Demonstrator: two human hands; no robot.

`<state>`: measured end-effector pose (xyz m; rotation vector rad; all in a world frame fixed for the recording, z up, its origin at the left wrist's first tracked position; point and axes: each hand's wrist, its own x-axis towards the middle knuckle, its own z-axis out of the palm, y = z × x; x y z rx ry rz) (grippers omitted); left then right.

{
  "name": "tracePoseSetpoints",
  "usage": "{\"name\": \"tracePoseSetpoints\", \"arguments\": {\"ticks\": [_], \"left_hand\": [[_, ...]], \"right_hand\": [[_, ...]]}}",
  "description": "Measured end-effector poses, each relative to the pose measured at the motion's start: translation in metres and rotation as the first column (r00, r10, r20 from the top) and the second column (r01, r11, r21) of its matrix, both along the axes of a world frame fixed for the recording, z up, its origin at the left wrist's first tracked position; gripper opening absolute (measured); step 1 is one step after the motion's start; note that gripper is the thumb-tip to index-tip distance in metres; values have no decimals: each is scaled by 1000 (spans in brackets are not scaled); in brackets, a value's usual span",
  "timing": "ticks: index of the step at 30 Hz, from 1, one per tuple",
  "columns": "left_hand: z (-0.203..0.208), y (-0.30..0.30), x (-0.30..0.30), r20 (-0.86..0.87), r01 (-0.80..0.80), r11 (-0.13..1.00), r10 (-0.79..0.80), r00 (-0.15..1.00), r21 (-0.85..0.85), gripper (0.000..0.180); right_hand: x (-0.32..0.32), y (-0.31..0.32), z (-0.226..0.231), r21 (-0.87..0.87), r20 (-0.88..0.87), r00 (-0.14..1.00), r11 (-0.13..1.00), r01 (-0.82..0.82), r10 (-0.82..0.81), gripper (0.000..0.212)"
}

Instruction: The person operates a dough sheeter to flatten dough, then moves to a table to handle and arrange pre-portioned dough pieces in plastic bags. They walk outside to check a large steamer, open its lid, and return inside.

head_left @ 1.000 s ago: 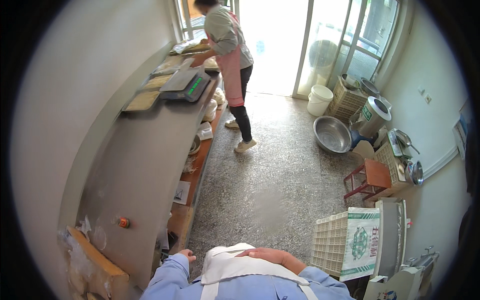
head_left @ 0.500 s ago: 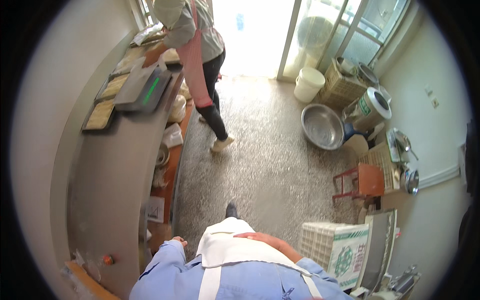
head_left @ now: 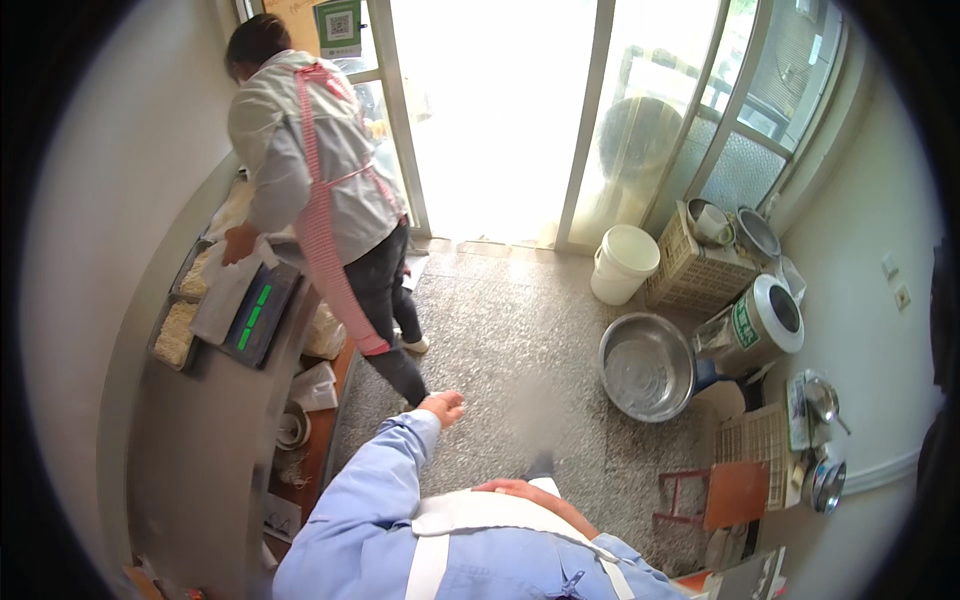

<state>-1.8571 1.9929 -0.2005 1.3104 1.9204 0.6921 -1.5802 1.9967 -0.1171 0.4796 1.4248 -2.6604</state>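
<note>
My left hand (head_left: 442,407) reaches out in front of me over the floor, holding nothing, its fingers loosely apart. Close to it is the leg of a co-worker (head_left: 330,190) in a pink apron. My right hand (head_left: 520,490) lies against the front of my white apron (head_left: 500,511), fingers stretched out and partly hidden at its edge. On the counter, the co-worker's hand touches a white bag or sheet beside a scale (head_left: 258,318) with a lit green display.
The long metal counter (head_left: 190,430) runs along the left, with trays of noodles (head_left: 176,333) on it. A steel basin (head_left: 648,368), a white bucket (head_left: 624,264), a metal drum (head_left: 752,325) and a red stool (head_left: 735,494) stand at right. A bright doorway (head_left: 490,120) lies ahead.
My left hand has swung forward and right, away from my side. The doorway and counter trays sit lower in view. The co-worker is now seen up to the head, a hand still at the scale.
</note>
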Motion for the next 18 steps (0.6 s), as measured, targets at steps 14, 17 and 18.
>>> {"name": "tracePoseSetpoints", "arguments": {"ticks": [14,17,18], "left_hand": [[-82,84,-86,-134,-50,499,-134,982,-865,58],[-80,176,-124,-121,-154,545,95,988,-824,62],[-74,209,-134,-218,-260,643,145,965,-721,61]], "right_hand": [[-79,369,46,505,155,970,859,87,-189,41],[-146,439,53,603,133,969,793,87,-207,36],[-163,461,58,601,134,966,793,98,-221,34]]}}
